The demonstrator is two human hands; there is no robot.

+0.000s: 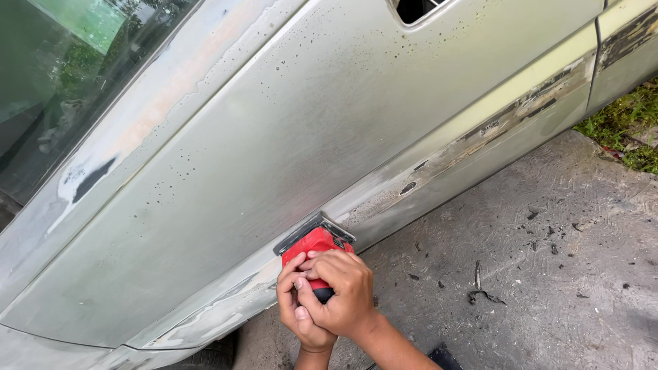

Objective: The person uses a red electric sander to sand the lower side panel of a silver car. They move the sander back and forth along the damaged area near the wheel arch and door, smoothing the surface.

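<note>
hands wrapped together around a red power sander with a black grip and a flat grey metal base plate [316, 244]: we see our right hand [345, 291] folded over the top of the tool's body and our left hand [299, 316] closed beneath it, fingers of both curled tight on the grip, the two hands touching one another. the sander sits low on the side of a pale grey-green car door panel with sanded, dull metal and dark speckles [274, 137], its base plate pressed flat against the panel at the crease where the door turns under toward the sill. to the right of the tool we note a worn trim strip of flaking paint and dark patches [507, 116] running diagonally up the lower door. a tinted side window [62, 75] fills the upper left. below the car lies a rough grey concrete floor with scattered dark debris [534, 274], and a patch of green grass [627, 127] shows at the far right edge.
</note>
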